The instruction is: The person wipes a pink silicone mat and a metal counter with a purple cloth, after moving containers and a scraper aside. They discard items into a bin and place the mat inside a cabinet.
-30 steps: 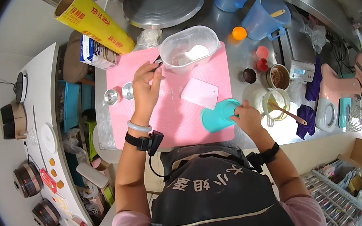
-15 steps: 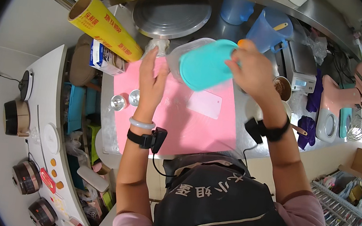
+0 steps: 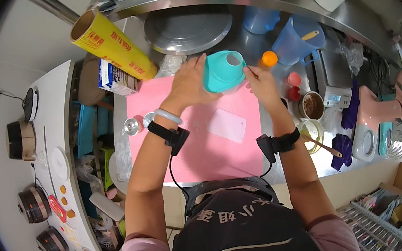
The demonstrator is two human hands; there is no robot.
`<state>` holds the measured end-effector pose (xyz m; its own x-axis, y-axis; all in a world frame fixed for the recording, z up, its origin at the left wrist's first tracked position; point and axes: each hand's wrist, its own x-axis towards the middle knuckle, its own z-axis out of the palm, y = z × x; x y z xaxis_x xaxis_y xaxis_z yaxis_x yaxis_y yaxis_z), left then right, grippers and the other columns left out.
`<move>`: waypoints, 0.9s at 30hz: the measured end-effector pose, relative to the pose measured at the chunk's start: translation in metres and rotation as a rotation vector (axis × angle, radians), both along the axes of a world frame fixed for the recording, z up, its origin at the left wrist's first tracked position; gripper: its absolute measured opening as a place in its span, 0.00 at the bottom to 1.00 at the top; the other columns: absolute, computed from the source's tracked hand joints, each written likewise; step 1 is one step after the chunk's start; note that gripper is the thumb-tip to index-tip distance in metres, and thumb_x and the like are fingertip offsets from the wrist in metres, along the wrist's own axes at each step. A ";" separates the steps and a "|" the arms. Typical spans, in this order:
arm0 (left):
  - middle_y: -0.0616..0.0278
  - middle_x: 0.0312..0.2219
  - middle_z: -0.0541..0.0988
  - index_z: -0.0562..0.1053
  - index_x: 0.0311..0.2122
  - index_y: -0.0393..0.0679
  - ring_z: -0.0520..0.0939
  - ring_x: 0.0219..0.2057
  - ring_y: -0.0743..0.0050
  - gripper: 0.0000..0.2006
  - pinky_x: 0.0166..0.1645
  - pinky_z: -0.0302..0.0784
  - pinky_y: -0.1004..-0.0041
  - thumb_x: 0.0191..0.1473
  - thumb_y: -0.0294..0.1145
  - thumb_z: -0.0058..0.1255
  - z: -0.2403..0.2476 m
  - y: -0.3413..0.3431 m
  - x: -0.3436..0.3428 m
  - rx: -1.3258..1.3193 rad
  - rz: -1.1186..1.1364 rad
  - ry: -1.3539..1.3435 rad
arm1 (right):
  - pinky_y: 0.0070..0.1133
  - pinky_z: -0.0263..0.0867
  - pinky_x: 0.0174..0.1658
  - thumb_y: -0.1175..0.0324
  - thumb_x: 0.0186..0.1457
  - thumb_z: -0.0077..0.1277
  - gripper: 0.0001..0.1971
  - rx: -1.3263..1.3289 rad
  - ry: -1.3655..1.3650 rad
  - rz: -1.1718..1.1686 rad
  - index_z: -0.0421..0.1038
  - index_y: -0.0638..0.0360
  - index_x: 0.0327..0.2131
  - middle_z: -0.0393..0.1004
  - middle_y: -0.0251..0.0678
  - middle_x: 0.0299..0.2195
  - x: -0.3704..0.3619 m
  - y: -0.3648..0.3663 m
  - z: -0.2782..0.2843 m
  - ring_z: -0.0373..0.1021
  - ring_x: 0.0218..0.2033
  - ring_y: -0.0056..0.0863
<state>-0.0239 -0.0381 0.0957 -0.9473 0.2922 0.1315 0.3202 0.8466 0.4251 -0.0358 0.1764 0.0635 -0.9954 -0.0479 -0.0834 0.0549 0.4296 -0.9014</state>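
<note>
Both my hands are on a teal plastic container with a round pale area on its upper part, held above the far part of a pink mat. My left hand is wrapped round its left side. My right hand pinches at its right edge, where a thin dark bit shows between the fingers; I cannot make out what it is. A translucent edge shows under the teal part. A white rectangular scraper lies flat on the mat below. Two small silver cups stand at the mat's left side.
A yellow wrap roll and a carton are at left. Behind sit a round metal lid and blue jugs. On the right are an orange-capped bottle, bowls, a scale and a pink stand mixer.
The teal container has turned upright, and its round pale area now shows. My left hand has come against its side. My right hand has moved down and inward, uncovering the orange cap.
</note>
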 end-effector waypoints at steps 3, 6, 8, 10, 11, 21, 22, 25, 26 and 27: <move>0.46 0.44 0.68 0.59 0.52 0.31 0.67 0.47 0.50 0.49 0.51 0.64 0.64 0.23 0.49 0.64 0.005 -0.004 -0.007 0.017 -0.064 -0.014 | 0.18 0.67 0.28 0.62 0.53 0.48 0.17 -0.270 -0.142 -0.099 0.71 0.71 0.36 0.73 0.38 0.22 0.003 -0.004 0.004 0.70 0.24 0.23; 0.46 0.43 0.68 0.60 0.51 0.31 0.68 0.47 0.49 0.48 0.50 0.65 0.63 0.23 0.50 0.64 0.002 -0.003 -0.012 0.038 -0.136 -0.027 | 0.15 0.66 0.25 0.62 0.53 0.50 0.16 -0.362 -0.190 -0.168 0.71 0.71 0.34 0.72 0.33 0.22 0.001 -0.002 -0.003 0.68 0.21 0.18; 0.47 0.43 0.68 0.60 0.51 0.33 0.68 0.46 0.50 0.48 0.49 0.66 0.62 0.23 0.50 0.64 0.001 0.001 -0.010 0.009 -0.096 -0.009 | 0.16 0.65 0.25 0.63 0.53 0.50 0.15 -0.390 -0.199 -0.220 0.72 0.70 0.34 0.72 0.33 0.21 0.001 -0.004 -0.009 0.67 0.21 0.18; 0.47 0.43 0.68 0.60 0.52 0.33 0.69 0.46 0.50 0.48 0.49 0.66 0.62 0.23 0.50 0.63 -0.008 0.002 -0.005 -0.017 -0.094 0.062 | 0.16 0.65 0.26 0.64 0.52 0.51 0.15 -0.422 -0.222 -0.259 0.72 0.69 0.34 0.71 0.33 0.21 0.004 -0.006 -0.018 0.67 0.20 0.17; 0.48 0.43 0.68 0.60 0.52 0.34 0.69 0.45 0.51 0.48 0.48 0.66 0.61 0.23 0.50 0.63 -0.014 0.002 -0.002 -0.041 -0.091 0.143 | 0.14 0.64 0.27 0.64 0.52 0.51 0.14 -0.359 -0.203 -0.251 0.72 0.66 0.35 0.71 0.30 0.22 0.002 -0.006 -0.022 0.66 0.22 0.16; 0.43 0.42 0.69 0.61 0.50 0.33 0.70 0.43 0.46 0.46 0.48 0.66 0.58 0.27 0.54 0.62 -0.017 0.034 -0.019 -0.012 0.286 0.174 | 0.30 0.64 0.40 0.62 0.38 0.60 0.28 0.804 0.220 0.256 0.63 0.59 0.45 0.66 0.39 0.41 0.101 -0.009 -0.086 0.67 0.39 0.33; 0.43 0.42 0.69 0.61 0.50 0.33 0.70 0.43 0.46 0.46 0.48 0.66 0.58 0.27 0.54 0.62 -0.015 0.040 -0.019 0.009 0.265 0.179 | 0.30 0.64 0.40 0.62 0.38 0.60 0.28 0.825 0.215 0.234 0.63 0.59 0.45 0.66 0.39 0.41 0.104 -0.009 -0.084 0.67 0.39 0.33; 0.45 0.40 0.69 0.62 0.49 0.32 0.66 0.45 0.46 0.31 0.53 0.57 0.56 0.41 0.39 0.54 0.006 0.053 -0.001 -0.054 0.028 0.548 | 0.32 0.62 0.45 0.62 0.33 0.63 0.34 0.879 -0.125 0.367 0.61 0.58 0.47 0.58 0.44 0.49 0.109 0.000 -0.081 0.66 0.43 0.36; 0.47 0.40 0.69 0.63 0.48 0.33 0.66 0.46 0.48 0.30 0.54 0.56 0.55 0.41 0.39 0.54 0.005 0.055 0.016 -0.032 -0.053 0.350 | 0.31 0.62 0.45 0.64 0.34 0.62 0.30 0.687 -0.197 0.364 0.62 0.58 0.44 0.59 0.44 0.48 0.111 0.000 -0.079 0.66 0.43 0.37; 0.49 0.40 0.69 0.64 0.48 0.35 0.67 0.46 0.50 0.28 0.55 0.55 0.53 0.41 0.38 0.54 0.000 0.056 0.034 -0.021 -0.133 0.151 | 0.31 0.62 0.45 0.66 0.36 0.60 0.27 0.490 -0.258 0.359 0.62 0.59 0.42 0.61 0.44 0.47 0.112 -0.001 -0.077 0.66 0.42 0.38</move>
